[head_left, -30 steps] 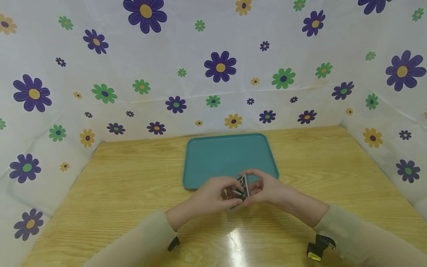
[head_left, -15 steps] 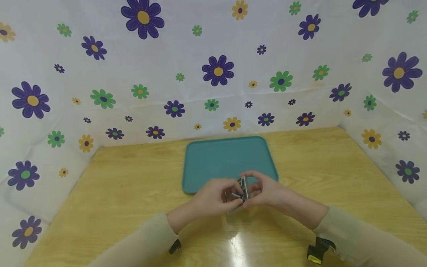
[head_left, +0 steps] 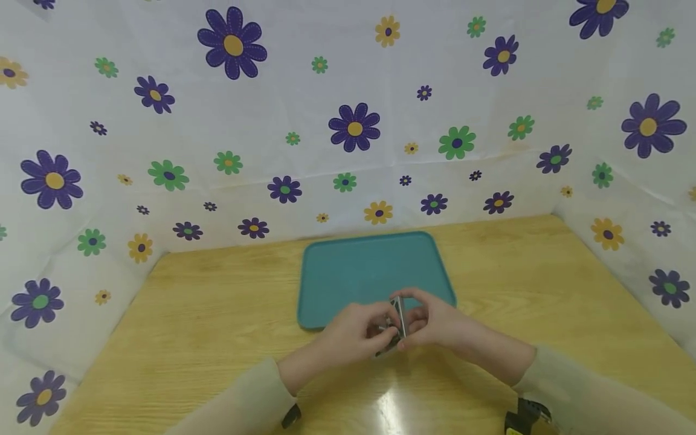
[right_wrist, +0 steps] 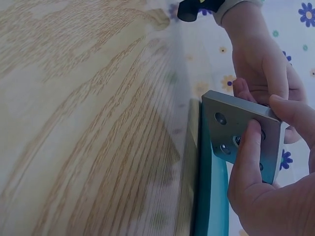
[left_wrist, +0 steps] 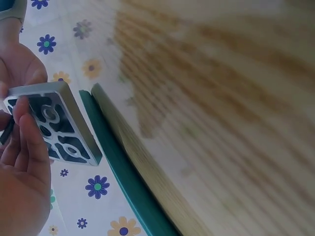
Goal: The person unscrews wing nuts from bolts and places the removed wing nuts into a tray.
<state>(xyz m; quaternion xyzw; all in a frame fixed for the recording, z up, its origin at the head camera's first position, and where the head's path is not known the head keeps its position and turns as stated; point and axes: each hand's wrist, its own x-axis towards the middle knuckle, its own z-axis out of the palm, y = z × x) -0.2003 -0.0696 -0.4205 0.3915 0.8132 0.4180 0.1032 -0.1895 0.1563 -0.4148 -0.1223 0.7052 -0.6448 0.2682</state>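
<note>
Metal plate [left_wrist: 60, 129] | flat, holed face [right_wrist: 236, 120]: right wrist view only | right hand [head_left: 441, 321] grips it; left hand [head_left: 353, 333] pinches rod [left_wrist: 7, 132]

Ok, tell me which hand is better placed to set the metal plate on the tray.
Probably the right hand: it grips the metal plate, and the tray lies just beyond; the left hand seems to pinch a small dark piece.

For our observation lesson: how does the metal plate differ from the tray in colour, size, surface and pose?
Colour: the metal plate is silver-grey; the tray is teal.
Size: the plate is far smaller than the tray.
Surface: the plate has round holes; the tray's visible surface shows none.
Pose: the right hand holds the plate steeply tilted, while the tray lies flat on the table.
Shared: both look roughly four-sided.
</note>
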